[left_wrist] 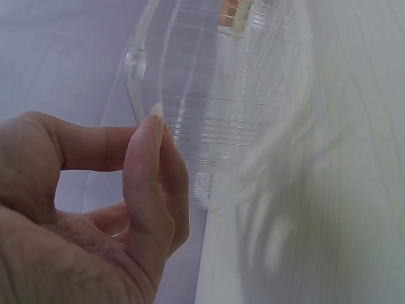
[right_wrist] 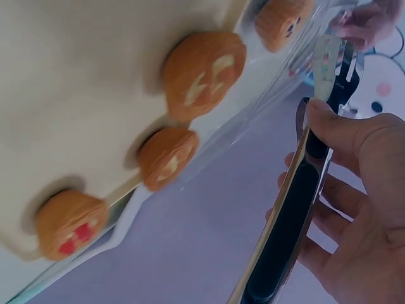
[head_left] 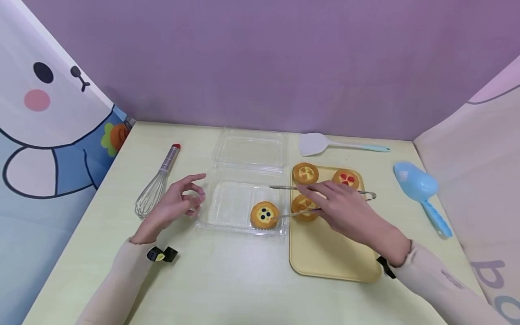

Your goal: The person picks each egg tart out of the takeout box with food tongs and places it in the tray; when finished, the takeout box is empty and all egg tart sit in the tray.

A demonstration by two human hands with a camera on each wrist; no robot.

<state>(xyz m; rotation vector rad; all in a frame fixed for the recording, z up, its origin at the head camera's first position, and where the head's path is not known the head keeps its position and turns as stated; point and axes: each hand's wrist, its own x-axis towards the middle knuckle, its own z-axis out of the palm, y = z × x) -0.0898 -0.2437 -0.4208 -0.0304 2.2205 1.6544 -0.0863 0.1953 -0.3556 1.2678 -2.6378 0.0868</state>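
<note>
In the head view, my right hand (head_left: 345, 205) holds metal food tongs (right_wrist: 281, 234) with dark grip panels. Their two arms are spread, and one tip is at the blueberry-topped tart (head_left: 264, 215) in the clear hinged container (head_left: 229, 203). Whether that tip touches the tart I cannot tell. On the yellow tray (head_left: 333, 257), under and beside this hand, sit a tart with red topping (head_left: 345, 178) and two tarts with a yellow pattern, one farther back (head_left: 305, 173). My left hand (head_left: 180, 201), loosely bent, hovers by the container's left edge and holds nothing.
A wire whisk (head_left: 156, 189) lies to the left of the left hand. Behind the tray is a white spatula (head_left: 314, 143) with a pale blue handle. A blue scoop (head_left: 418, 183) lies on the right. The container's lid (head_left: 249, 151) lies folded back toward the purple wall.
</note>
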